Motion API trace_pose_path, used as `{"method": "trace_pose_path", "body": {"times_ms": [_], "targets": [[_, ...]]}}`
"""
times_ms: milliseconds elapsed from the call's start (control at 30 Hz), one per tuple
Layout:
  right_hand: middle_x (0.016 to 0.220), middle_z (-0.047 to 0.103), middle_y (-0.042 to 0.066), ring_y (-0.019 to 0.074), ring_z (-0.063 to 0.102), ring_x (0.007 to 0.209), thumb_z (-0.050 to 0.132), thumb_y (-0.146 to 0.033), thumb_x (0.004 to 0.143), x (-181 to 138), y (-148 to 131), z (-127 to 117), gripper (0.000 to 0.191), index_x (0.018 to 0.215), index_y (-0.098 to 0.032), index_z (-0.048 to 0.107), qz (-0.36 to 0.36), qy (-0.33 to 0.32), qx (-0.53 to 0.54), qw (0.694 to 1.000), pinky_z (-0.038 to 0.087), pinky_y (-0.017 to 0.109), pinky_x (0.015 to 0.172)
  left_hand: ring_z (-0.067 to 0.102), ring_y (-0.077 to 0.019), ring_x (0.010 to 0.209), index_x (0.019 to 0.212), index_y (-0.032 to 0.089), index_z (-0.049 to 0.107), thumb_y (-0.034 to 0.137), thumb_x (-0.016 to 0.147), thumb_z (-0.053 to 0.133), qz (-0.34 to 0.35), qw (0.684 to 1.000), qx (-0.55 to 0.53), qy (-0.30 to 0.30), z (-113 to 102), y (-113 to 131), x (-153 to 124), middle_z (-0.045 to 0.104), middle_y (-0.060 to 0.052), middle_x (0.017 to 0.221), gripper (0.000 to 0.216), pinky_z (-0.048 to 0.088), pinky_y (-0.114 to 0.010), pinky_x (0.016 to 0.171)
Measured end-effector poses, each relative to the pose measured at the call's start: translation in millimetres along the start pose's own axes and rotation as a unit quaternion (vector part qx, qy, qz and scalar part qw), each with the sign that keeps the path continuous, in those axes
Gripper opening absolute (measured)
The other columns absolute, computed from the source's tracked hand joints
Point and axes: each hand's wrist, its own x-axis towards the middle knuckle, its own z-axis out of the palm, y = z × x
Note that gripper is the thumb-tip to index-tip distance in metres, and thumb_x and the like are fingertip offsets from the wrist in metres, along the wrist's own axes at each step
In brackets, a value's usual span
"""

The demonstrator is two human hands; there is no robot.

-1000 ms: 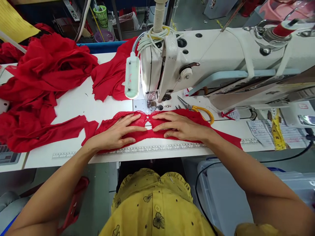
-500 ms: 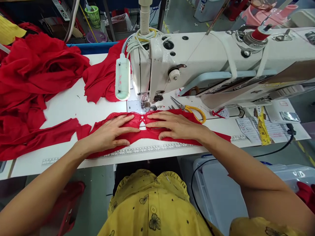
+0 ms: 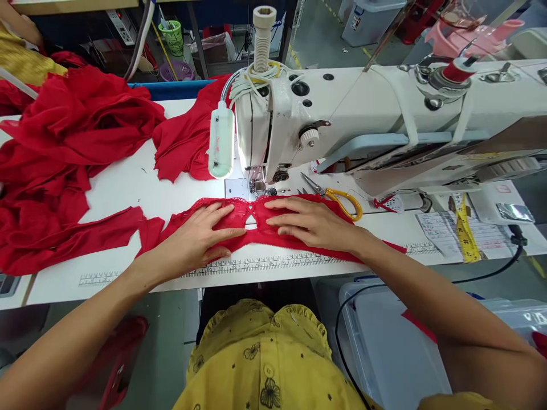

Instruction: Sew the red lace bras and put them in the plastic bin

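Note:
A red lace-edged garment piece (image 3: 239,242) lies spread along the near edge of the sewing table, with a small criss-crossed opening at its middle. My left hand (image 3: 200,236) rests flat on its left half, fingers spread. On the right half lies my right hand (image 3: 314,225), palm down with fingers stretched out. Both sets of fingertips point towards the central opening, one hand on each side of it. Just beyond the cloth is the presser foot (image 3: 257,187) of a white sewing machine (image 3: 342,102). Yellow-handled scissors (image 3: 344,204) lie beyond my right hand.
Heaped red fabric (image 3: 85,125) covers the table's left side, and more red cloth (image 3: 188,139) lies beside the lamp (image 3: 221,142). A yellow tape measure (image 3: 465,233) hangs over papers at right. Plastic bins (image 3: 393,336) stand below. A person's yellow sleeve (image 3: 25,54) shows far left.
The view has shifted slightly, so the table and machine sit a little lower and further right. My right hand has drawn slightly away from the central opening; both hands stay on the red garment piece.

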Motion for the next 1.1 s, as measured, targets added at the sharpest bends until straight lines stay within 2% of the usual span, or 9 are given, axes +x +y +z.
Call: {"method": "trace_pose_path", "body": {"times_ms": [67, 133, 200, 267, 467, 567, 700, 867, 1100], "targets": [[0.124, 0.067, 0.009, 0.0196, 0.062, 0.112, 0.044, -0.021, 0.104, -0.4, -5.1, -1.6, 0.03, 0.119, -0.022, 0.069, -0.007, 0.041, -0.034, 0.999, 0.052, 0.032, 0.085, 0.045, -0.0323, 0.139, 0.128, 0.025, 0.066, 0.028, 0.1, 0.056, 0.031, 0.997, -0.01, 0.071, 2.1, 6.7, 2.5, 0.051, -0.013, 0.15, 0.03, 0.043, -0.056, 0.112], [0.106, 0.069, 0.007, 0.0171, 0.062, 0.095, 0.042, -0.012, 0.101, 1.4, -9.9, -1.3, 0.032, 0.114, -0.021, 0.07, -0.014, 0.04, -0.093, 0.995, 0.044, 0.026, 0.065, 0.059, -0.0236, 0.12, 0.121, 0.021, 0.067, 0.021, 0.101, 0.053, 0.062, 0.989, -0.021, 0.131, 6.4, 11.7, 7.0, 0.065, -0.011, 0.128, 0.025, 0.049, -0.045, 0.103], [0.102, 0.068, 0.005, 0.0159, 0.058, 0.09, 0.043, -0.007, 0.098, 5.2, -13.9, 1.3, 0.035, 0.111, -0.023, 0.071, -0.043, 0.012, -0.141, 0.989, 0.03, 0.025, 0.054, 0.062, -0.0181, 0.096, 0.115, 0.02, 0.068, 0.018, 0.101, 0.054, 0.085, 0.983, -0.004, 0.164, 12.4, 14.1, 12.2, 0.07, -0.007, 0.105, 0.021, 0.052, -0.036, 0.088], [0.106, 0.067, 0.004, 0.0157, 0.055, 0.093, 0.046, -0.01, 0.099, 10.4, -16.6, 5.2, 0.032, 0.114, -0.025, 0.07, -0.078, -0.015, -0.159, 0.984, 0.02, 0.026, 0.051, 0.059, -0.017, 0.084, 0.111, 0.019, 0.07, 0.02, 0.099, 0.057, 0.099, 0.979, 0.036, 0.172, 18.6, 13.4, 16.0, 0.069, -0.005, 0.094, 0.017, 0.048, -0.034, 0.077], [0.114, 0.067, 0.004, 0.0173, 0.052, 0.093, 0.05, -0.026, 0.104, 20.9, -11.3, 12.2, 0.026, 0.123, -0.026, 0.067, -0.08, -0.054, -0.172, 0.98, 0.019, 0.028, 0.051, 0.052, -0.0175, 0.078, 0.114, 0.019, 0.071, 0.027, 0.101, 0.056, 0.086, 0.978, 0.111, 0.155, 27.4, 1.6, 14.7, 0.069, -0.005, 0.092, 0.021, 0.04, -0.033, 0.071], [0.116, 0.067, 0.005, 0.0185, 0.053, 0.096, 0.049, -0.032, 0.104, 20.5, -2.4, 11.6, 0.028, 0.127, -0.026, 0.066, -0.076, -0.064, -0.129, 0.987, 0.029, 0.027, 0.055, 0.052, -0.0178, 0.081, 0.118, 0.02, 0.07, 0.031, 0.101, 0.055, 0.078, 0.981, 0.098, 0.147, 27.5, -3.3, 11.5, 0.069, -0.006, 0.097, 0.025, 0.041, -0.033, 0.073], [0.12, 0.066, 0.006, 0.02, 0.054, 0.101, 0.053, -0.037, 0.102, 19.1, 8.1, 11.2, 0.03, 0.126, -0.026, 0.067, -0.08, -0.063, -0.054, 0.993, 0.044, 0.03, 0.073, 0.052, -0.0189, 0.085, 0.118, 0.021, 0.07, 0.036, 0.1, 0.057, 0.064, 0.987, 0.086, 0.118, 24.5, -7.2, 10.0, 0.067, -0.006, 0.101, 0.027, 0.04, -0.033, 0.075], [0.124, 0.063, 0.006, 0.0211, 0.056, 0.107, 0.061, -0.037, 0.098, 20.5, 12.0, 9.2, 0.033, 0.128, -0.026, 0.067, -0.062, -0.082, -0.002, 0.995, 0.047, 0.033, 0.084, 0.052, -0.0195, 0.086, 0.121, 0.026, 0.07, 0.04, 0.099, 0.058, 0.034, 0.994, 0.087, 0.06, 16.8, -8.3, 10.9, 0.066, -0.006, 0.102, 0.029, 0.039, -0.032, 0.072], [0.126, 0.061, 0.006, 0.0211, 0.057, 0.113, 0.072, -0.031, 0.091, 24.6, 11.8, 0.4, 0.038, 0.129, -0.029, 0.068, -0.029, -0.118, 0.037, 0.992, 0.046, 0.031, 0.083, 0.054, -0.0214, 0.095, 0.127, 0.03, 0.067, 0.043, 0.096, 0.063, 0.002, 0.998, 0.055, 0.013, 9.1, -8.7, 11.2, 0.063, -0.006, 0.11, 0.035, 0.038, -0.033, 0.075]]}}
